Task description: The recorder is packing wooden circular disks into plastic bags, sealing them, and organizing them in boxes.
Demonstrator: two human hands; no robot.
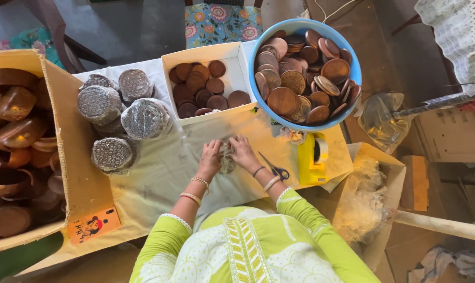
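Both the left hand (210, 159) and right hand (244, 152) are closing around a half-wrapped stack of discs (226, 157) between them, with finished wrapped bundles (123, 112) lying beyond-left and many loose discs filling the blue bowl (306, 27) beyond-right.

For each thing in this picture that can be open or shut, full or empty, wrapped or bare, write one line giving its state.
Blue bowl: heaped full of bare wooden discs.
White box: open, partly filled with discs.
Cardboard box: open, holding brown wooden pieces.
Wrapped stacks: sealed in clear film.
Scissors: lying flat, blades nearly closed.
Left hand: gripping a small bundle.
Right hand: gripping the same bundle.
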